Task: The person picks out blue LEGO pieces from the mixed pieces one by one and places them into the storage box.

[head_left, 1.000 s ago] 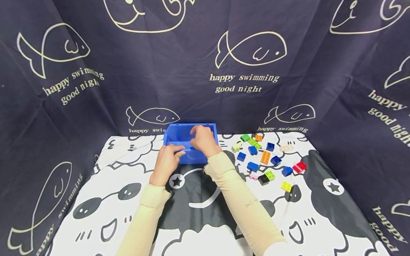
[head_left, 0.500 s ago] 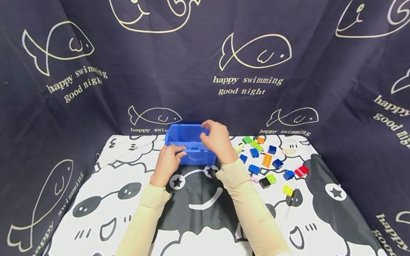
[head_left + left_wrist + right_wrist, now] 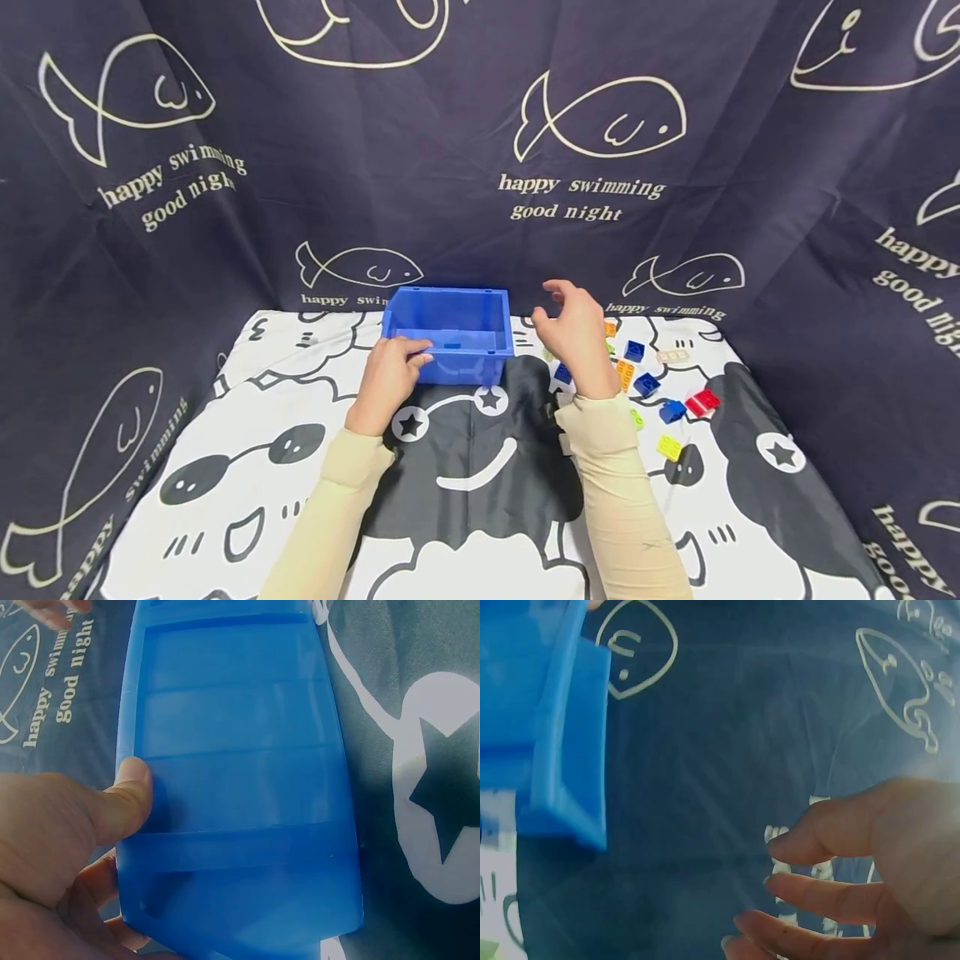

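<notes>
At the blue bin (image 3: pixel 465 369), left hand (image 3: pixel 384 379) pinched the front left rim; right of it, right hand (image 3: pixel 574 335), fingers loosely parted, partly hid several bricks (image 3: pixel 626 375).

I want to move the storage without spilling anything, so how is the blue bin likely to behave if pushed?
The blue bin is probably stiff, since its edges look straight and moulded. Its smooth, faintly shiny walls suggest plastic that could feel somewhat slippery. Being wider than tall, it would more likely slide than tip.
</notes>
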The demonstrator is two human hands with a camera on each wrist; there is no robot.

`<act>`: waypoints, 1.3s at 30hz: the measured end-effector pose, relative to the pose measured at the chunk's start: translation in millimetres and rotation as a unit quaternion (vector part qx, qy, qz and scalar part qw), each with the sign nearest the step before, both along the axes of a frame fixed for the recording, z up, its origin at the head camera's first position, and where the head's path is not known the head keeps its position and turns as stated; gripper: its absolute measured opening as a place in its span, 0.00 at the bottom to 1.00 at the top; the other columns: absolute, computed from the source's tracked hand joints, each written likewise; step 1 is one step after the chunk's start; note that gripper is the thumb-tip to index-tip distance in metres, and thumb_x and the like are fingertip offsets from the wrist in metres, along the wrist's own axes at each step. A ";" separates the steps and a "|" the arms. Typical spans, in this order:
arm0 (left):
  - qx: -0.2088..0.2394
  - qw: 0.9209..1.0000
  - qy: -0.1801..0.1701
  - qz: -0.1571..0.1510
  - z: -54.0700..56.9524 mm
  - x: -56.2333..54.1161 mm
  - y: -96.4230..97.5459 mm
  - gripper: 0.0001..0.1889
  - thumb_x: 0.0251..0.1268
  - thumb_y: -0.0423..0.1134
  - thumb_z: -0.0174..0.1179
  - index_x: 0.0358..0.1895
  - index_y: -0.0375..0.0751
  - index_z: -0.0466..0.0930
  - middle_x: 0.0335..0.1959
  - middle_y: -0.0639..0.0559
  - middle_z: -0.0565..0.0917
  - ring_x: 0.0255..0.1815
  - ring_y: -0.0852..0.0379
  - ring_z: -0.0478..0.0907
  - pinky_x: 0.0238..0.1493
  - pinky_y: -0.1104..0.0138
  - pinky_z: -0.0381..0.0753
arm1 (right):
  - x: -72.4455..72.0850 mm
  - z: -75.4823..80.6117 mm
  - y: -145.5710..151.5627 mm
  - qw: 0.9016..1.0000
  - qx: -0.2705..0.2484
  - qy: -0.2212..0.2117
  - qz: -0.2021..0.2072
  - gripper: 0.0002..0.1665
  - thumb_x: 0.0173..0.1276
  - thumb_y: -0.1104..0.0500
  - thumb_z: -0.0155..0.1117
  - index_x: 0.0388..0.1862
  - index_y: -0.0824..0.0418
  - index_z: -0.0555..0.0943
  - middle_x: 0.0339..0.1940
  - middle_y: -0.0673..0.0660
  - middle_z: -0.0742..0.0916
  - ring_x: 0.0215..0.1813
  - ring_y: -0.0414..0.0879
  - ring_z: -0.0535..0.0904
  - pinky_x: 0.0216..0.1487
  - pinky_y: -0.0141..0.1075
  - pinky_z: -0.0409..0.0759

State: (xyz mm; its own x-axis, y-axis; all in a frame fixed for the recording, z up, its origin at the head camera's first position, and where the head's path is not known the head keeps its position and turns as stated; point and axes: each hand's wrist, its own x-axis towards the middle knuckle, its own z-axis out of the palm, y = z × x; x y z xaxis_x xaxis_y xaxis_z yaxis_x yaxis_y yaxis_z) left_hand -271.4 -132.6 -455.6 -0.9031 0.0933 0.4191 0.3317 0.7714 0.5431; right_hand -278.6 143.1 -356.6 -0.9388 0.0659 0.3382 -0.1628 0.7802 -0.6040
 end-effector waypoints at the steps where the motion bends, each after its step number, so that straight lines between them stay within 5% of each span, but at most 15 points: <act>1: -0.001 1.000 0.001 0.002 0.1 -0.1 -0.8 0.13 0.63 0.37 0.73 0.50 0.41 0.92 0.43 0.43 0.91 0.45 0.34 0.82 0.51 0.47 0.79 | -1.4 -2.2 4.0 1.000 0.000 -0.003 -0.002 0.27 0.67 0.57 0.63 0.65 0.62 0.81 0.58 0.67 0.86 0.59 0.63 0.80 0.62 0.58 0.73; 15: 0.006 1.000 -0.003 0.005 1.5 0.4 0.8 0.13 0.63 0.37 0.73 0.50 0.41 0.92 0.43 0.42 0.91 0.45 0.34 0.82 0.51 0.47 0.78 | -15.1 -35.0 40.5 0.998 0.005 -0.065 -0.024 0.33 0.65 0.58 0.61 0.69 0.67 0.77 0.64 0.71 0.82 0.68 0.69 0.74 0.69 0.58 0.69; 29: 0.003 1.000 -0.004 0.003 0.0 -1.6 -2.6 0.12 0.64 0.36 0.71 0.50 0.42 0.92 0.44 0.43 0.91 0.45 0.36 0.82 0.51 0.48 0.77 | -34.6 -60.9 52.1 0.990 0.045 -0.135 -0.016 0.33 0.64 0.55 0.64 0.66 0.70 0.78 0.62 0.72 0.83 0.65 0.70 0.77 0.66 0.58 0.74; 39: 0.002 1.000 -0.001 -0.001 0.4 0.7 -1.6 0.12 0.64 0.36 0.72 0.50 0.40 0.92 0.42 0.42 0.91 0.45 0.37 0.82 0.50 0.49 0.77 | -44.6 -93.6 58.0 0.977 0.072 -0.199 -0.011 0.31 0.59 0.55 0.66 0.60 0.70 0.81 0.56 0.70 0.86 0.58 0.68 0.80 0.60 0.55 0.78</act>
State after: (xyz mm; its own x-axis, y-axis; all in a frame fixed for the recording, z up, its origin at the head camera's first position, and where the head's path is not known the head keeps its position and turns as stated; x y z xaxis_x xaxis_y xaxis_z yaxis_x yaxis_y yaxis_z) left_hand -270.7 -134.1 -455.2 -0.9040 0.0925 0.4174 0.3313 0.7687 0.5472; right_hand -323.2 201.1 -450.2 -0.9967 0.0664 -0.0470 0.0810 0.8623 -0.4999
